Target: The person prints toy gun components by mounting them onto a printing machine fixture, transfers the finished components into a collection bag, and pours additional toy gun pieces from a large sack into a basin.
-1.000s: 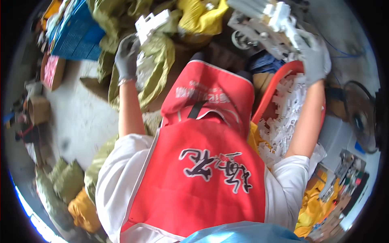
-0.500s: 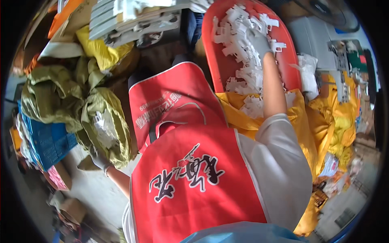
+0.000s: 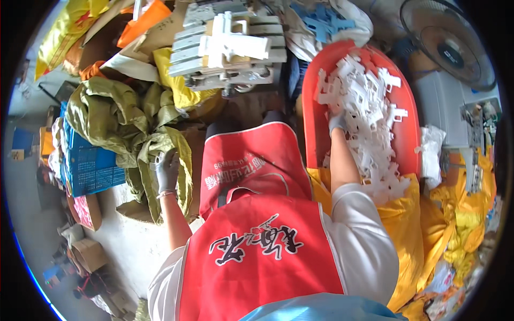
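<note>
Left hand (image 3: pixel 168 173) at olive sack (image 3: pixel 184 167), right hand (image 3: pixel 337 123) among white pieces (image 3: pixel 368 109) in red tub (image 3: pixel 411 134), grips we can't tell, plenty left, done count unclear.

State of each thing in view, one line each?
Left grip: gloved, at olive sack, hold unclear
Right grip: gloved, among white pieces, hold unclear
Olive sack: crumpled, mouth open
White pieces: loose, heaped
Red tub: heaped
Blue crate: partly covered
Grey slatted stand: bearing white pieces
Fan: running or not, can't tell
</note>
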{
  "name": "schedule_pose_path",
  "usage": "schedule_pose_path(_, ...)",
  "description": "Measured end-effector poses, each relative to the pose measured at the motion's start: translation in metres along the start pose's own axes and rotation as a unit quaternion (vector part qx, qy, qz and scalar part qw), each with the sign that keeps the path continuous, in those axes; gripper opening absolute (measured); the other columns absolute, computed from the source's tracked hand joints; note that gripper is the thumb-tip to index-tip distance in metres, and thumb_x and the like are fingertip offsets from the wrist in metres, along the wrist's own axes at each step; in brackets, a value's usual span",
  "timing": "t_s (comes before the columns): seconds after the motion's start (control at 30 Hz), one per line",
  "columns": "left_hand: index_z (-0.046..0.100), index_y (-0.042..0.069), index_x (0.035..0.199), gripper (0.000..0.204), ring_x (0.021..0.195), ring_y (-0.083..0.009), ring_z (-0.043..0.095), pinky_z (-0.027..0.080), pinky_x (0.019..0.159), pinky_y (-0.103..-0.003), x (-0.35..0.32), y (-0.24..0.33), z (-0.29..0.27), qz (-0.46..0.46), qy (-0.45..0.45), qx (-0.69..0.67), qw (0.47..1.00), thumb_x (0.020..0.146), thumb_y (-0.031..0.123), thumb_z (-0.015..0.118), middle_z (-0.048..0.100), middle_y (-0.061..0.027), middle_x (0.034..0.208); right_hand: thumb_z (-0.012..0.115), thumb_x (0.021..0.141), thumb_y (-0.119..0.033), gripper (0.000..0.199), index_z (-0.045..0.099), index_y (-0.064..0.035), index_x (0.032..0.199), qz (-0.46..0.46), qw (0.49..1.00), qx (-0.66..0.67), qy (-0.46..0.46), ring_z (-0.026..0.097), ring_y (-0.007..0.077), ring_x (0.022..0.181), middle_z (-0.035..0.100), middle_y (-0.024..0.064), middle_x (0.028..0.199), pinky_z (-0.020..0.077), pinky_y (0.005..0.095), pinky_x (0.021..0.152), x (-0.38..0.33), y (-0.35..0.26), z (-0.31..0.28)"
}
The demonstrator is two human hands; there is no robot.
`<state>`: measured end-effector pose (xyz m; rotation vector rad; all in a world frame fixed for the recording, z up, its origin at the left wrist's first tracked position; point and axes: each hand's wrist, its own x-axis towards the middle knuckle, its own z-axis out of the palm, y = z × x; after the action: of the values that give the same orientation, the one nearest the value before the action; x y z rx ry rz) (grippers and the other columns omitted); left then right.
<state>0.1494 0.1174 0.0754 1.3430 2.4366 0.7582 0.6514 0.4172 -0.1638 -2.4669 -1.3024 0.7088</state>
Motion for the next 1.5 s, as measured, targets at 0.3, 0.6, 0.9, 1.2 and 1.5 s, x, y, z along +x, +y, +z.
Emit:
schedule_pose_path(0.3, 0.064, 0.003, 0.108, 0.025, 0.087, -0.0191, 0.066, 0.05, 0.077, -0.03, -0.008, -0.014, -0.001, -0.021, -0.016, -0.041, 0.999, 0.089, 0.017, 0.057, 0.069, -0.0127, 0.094, 0.066, 0.078, -0.053, 0.09, 0.024, -0.0093, 0.144, -0.016, 0.987, 0.162, -0.012, 0.051, 0.0363, 0.115, 0.044, 0.0218, 0.136, 0.0415, 0.0429, 0.094, -0.001, -0.003, 0.002)
schedule_pose_path(0.6, 0.067, 0.004, 0.103, 0.023, 0.087, -0.028, 0.065, 0.049, 0.078, -0.034, 0.012, -0.002, -0.014, 0.032, 0.033, -0.069, 0.997, 0.088, 0.017, 0.056, 0.068, -0.0154, 0.096, 0.064, 0.08, -0.03, 0.048, 0.047, -0.0109, 0.121, -0.036, 0.901, 0.418, -0.105, 0.055, 0.0124, 0.072, 0.055, 0.0038, 0.098, 0.0439, 0.0249, 0.058, -0.024, 0.025, -0.004)
schedule_pose_path(0.9, 0.065, 0.003, 0.103, 0.02, 0.093, -0.0288, 0.064, 0.05, 0.081, -0.035, 0.102, 0.145, -0.054, 0.319, 0.144, -0.118, 0.929, 0.084, 0.01, 0.062, 0.066, -0.0142, 0.102, 0.051, 0.095, -0.017, 0.04, 0.045, -0.0069, 0.132, -0.168, 0.863, 0.417, -0.23, 0.056, 0.0099, 0.089, 0.054, 0.0015, 0.119, 0.0465, 0.0242, 0.077, -0.138, -0.02, -0.124)
schedule_pose_path(1.2, 0.06, 0.006, 0.114, 0.037, 0.092, -0.0251, 0.065, 0.052, 0.076, -0.033, 0.167, 0.226, -0.045, 0.303, -0.105, -0.156, 0.934, 0.079, 0.014, 0.069, 0.066, -0.0131, 0.101, 0.047, 0.098, -0.019, 0.045, 0.037, -0.002, 0.139, -0.31, 0.835, 0.427, -0.153, 0.054, 0.0157, 0.107, 0.051, 0.0087, 0.127, 0.0425, 0.0302, 0.095, -0.185, -0.098, -0.206)
schedule_pose_path(1.5, 0.059, -0.001, 0.106, 0.034, 0.094, -0.017, 0.065, 0.05, 0.082, -0.026, 0.162, 0.204, -0.039, 0.358, 0.107, -0.186, 0.909, 0.073, 0.0, 0.068, 0.067, -0.0084, 0.105, 0.05, 0.096, -0.02, 0.043, 0.043, -0.0006, 0.133, -0.518, 0.731, 0.435, -0.097, 0.054, 0.0134, 0.104, 0.055, 0.0073, 0.119, 0.0418, 0.0278, 0.093, -0.202, -0.22, -0.237)
